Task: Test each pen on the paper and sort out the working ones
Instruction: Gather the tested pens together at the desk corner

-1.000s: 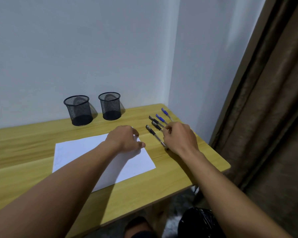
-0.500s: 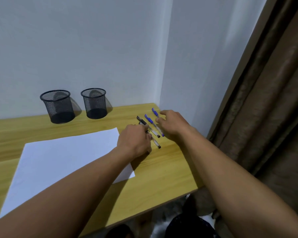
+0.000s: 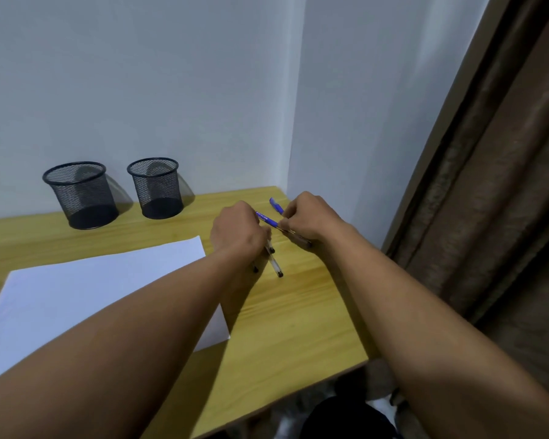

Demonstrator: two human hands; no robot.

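A blue-capped pen [image 3: 267,219] is held just above the desk between both hands. My left hand [image 3: 238,234] pinches its cap end. My right hand [image 3: 309,218] grips its clear barrel, whose tip pokes out below my wrist. A second blue pen [image 3: 276,205] lies on the desk behind them, near the wall corner. Several black-tipped clear pens [image 3: 274,265] lie under my left hand, with only their near ends showing. The white paper [image 3: 92,296] lies flat to the left, partly covered by my left forearm.
Two black mesh pen cups, the left cup [image 3: 81,194] and the right cup [image 3: 156,188], stand at the back by the wall. The wooden desk [image 3: 298,327] ends at a front edge close below. A brown curtain [image 3: 488,217] hangs to the right.
My right hand has picked a blue pen up off the desk, and my left hand has come up from the black pens to take its cap end. The view shifted slightly.
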